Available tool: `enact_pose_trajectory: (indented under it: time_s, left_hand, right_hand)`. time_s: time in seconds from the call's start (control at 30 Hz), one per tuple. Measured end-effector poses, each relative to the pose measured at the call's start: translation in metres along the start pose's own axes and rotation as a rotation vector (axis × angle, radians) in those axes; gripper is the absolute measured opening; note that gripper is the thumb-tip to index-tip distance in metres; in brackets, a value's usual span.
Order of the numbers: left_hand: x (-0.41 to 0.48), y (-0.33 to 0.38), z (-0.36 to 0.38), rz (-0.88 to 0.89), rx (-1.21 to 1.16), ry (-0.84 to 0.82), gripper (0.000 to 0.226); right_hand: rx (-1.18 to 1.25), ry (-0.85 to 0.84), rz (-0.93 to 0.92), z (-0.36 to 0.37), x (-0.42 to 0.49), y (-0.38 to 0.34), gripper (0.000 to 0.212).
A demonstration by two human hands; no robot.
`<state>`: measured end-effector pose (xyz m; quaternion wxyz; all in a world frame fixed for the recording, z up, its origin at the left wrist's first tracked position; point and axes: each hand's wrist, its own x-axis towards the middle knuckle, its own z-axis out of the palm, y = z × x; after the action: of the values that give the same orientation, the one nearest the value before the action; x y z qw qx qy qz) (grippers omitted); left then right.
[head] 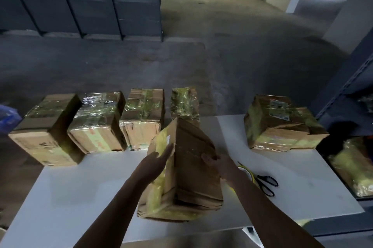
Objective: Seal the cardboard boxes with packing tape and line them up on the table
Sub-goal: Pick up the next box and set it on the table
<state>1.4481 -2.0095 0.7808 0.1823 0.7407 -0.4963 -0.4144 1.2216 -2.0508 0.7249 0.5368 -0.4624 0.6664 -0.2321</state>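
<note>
A worn cardboard box (pixel 193 169) with yellowish tape stands tilted on one edge in the middle of the white table (pixel 84 193). My left hand (pixel 156 162) lies flat against its left taped face, fingers straight. My right hand (pixel 217 164) grips its right face, fingers curled on the cardboard. Several taped boxes (pixel 96 124) stand in a row along the table's far edge. One more taped box (pixel 282 124) sits apart at the far right. A roll of tape (pixel 247 173) lies behind my right wrist, mostly hidden.
Black-handled scissors (pixel 266 183) lie right of the tape roll. A dark shelf (pixel 355 165) at the right holds another taped box. Grey shelving stands far left across the concrete floor. A blue object (pixel 8 114) sits off the table's left end.
</note>
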Motion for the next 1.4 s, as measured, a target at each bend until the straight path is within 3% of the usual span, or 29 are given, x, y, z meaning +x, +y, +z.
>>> enact_pose_trajectory:
  time_s: [0.07,0.2,0.3,0.47,0.6,0.73,0.93,1.07,1.17,1.23,1.33,1.4]
  left_hand:
    - [-0.009,0.006,0.001,0.036,-0.106,-0.139,0.046]
    - [-0.003,-0.004,0.009,0.032,-0.2,-0.116,0.038]
    - [0.001,-0.01,0.012,-0.009,-0.251,-0.115,0.044]
    - [0.004,-0.026,0.03,-0.134,-0.39,-0.181,0.038]
    - [0.01,-0.032,0.041,-0.208,-0.455,-0.079,0.034]
    - [0.01,-0.024,0.048,-0.168,-0.356,0.005,0.03]
    - [0.011,-0.012,0.054,-0.078,0.053,0.131,0.036]
    - [0.009,-0.007,0.058,-0.025,0.258,0.098,0.064]
    - [0.009,-0.002,0.062,0.008,0.283,0.076,0.096]
    - [0.006,0.001,0.06,0.024,0.254,0.045,0.101]
    - [0.001,0.004,0.056,0.01,0.075,-0.02,0.085]
    - [-0.002,0.004,0.057,0.029,-0.076,-0.063,0.062]
  right_hand:
    - [0.009,-0.013,-0.002,0.005,0.0,-0.004,0.097]
    - [0.014,0.011,-0.009,0.008,-0.005,-0.012,0.064]
    - [-0.045,0.091,-0.066,0.004,-0.004,-0.015,0.052]
    - [-0.096,0.187,-0.108,-0.011,-0.003,-0.012,0.054]
    - [-0.153,0.183,-0.117,-0.012,-0.002,-0.004,0.052]
    - [-0.213,0.2,-0.135,-0.011,-0.005,-0.006,0.052]
    - [-0.23,0.061,-0.153,-0.008,-0.018,-0.013,0.058]
    - [-0.219,0.04,-0.159,-0.008,-0.019,-0.014,0.054]
    - [-0.241,0.043,-0.191,-0.008,-0.021,-0.016,0.05]
    - [-0.266,0.104,-0.239,-0.008,-0.023,-0.017,0.044]
    - [-0.308,0.236,-0.324,-0.01,-0.022,-0.023,0.038]
    - [-0.35,0.281,-0.386,-0.011,-0.02,-0.029,0.037]
